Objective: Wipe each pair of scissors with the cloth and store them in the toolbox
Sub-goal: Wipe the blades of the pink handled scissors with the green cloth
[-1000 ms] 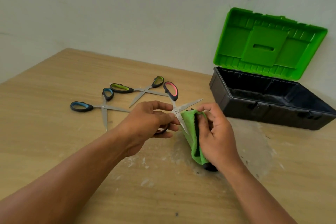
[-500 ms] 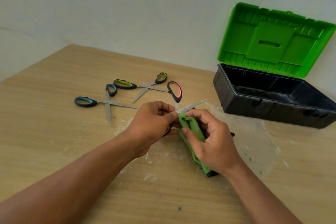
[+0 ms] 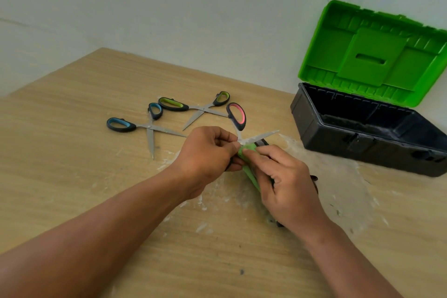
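- Head view, the surface and room: a pale wood-grain bench (image 3: 72,176) runs back to a plain whitish wall (image 3: 169,7), which shows a thin dark crack high on the right
- Chalky white smears (image 3: 338,176) dull the bench surface around the hands and in front of the toolbox
- The toolbox (image 3: 362,143) sits at the right rear of the bench, a black, matt plastic trough; its bright green ribbed lid (image 3: 372,55) stands open against the wall
- Two pairs lie flat on the bench to the left, blades splayed in an X: blue-handled scissors (image 3: 145,126) and, just behind, green-handled scissors (image 3: 193,107), both with thin steel blades and black oval loops
- The pink-handled scissors (image 3: 237,116) are held above the bench centre, open, one loop raised and one shiny blade pointing right
- The left hand (image 3: 208,150) has its fingers (image 3: 227,140) curled and pinching these scissors near the pivot
- The right hand (image 3: 287,186) has its fingers (image 3: 263,152) clamped on a soft green cloth (image 3: 246,152), folded round the lower blade, touching the left fingertips
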A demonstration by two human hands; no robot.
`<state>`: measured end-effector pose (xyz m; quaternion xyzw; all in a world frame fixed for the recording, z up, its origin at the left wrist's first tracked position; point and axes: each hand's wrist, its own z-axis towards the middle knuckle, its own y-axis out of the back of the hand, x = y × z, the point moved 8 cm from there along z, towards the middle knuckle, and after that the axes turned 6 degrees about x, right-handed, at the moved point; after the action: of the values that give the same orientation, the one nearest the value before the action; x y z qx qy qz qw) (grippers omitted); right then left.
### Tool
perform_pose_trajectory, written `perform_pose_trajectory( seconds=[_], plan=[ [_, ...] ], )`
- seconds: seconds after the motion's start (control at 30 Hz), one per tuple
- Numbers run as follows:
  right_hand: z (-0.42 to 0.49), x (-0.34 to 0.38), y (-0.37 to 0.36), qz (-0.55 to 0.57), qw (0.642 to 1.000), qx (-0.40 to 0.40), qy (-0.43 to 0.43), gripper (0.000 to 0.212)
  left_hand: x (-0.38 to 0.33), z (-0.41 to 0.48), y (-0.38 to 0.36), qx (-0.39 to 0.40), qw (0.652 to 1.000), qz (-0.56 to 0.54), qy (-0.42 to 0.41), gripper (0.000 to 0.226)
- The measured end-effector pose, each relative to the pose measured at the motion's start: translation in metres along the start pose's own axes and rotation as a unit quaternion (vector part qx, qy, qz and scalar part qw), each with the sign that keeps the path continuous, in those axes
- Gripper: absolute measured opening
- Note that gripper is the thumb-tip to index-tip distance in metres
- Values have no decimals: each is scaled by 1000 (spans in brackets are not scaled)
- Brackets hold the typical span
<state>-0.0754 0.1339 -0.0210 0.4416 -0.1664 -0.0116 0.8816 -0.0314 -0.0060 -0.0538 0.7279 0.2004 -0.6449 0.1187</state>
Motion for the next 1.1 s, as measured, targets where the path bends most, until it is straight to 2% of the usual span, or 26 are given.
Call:
perform_pose_trajectory(
  seconds=[0.2,0.37,0.6,0.73,0.83,0.9,1.0,1.1],
  plan=[
    [3,7,3,-14,1000,11,14,33,-6,3,9,-15,1000,9,-13,7],
    [-4,-1,3,5,997,72,19,41,-10,8,16,-12,1000,5,-25,8],
    [-6,2,3,10,992,124,34,36,-16,13,26,-4,1000,4,-31,7],
    [-9,-11,18,52,995,86,-23,20,-14,17,31,4,1000,0,-16,8],
    [-7,-20,30,72,996,20,-44,11,-13,17,31,22,1000,-1,1,11],
    [-6,-25,33,64,995,-17,-68,13,-11,15,26,40,999,-4,15,12],
    [-9,-32,29,119,982,-33,-145,28,-10,12,18,60,998,-4,28,12],
    [-5,-23,20,125,983,-19,-135,31,-9,10,10,78,997,-4,26,11]
  ],
)
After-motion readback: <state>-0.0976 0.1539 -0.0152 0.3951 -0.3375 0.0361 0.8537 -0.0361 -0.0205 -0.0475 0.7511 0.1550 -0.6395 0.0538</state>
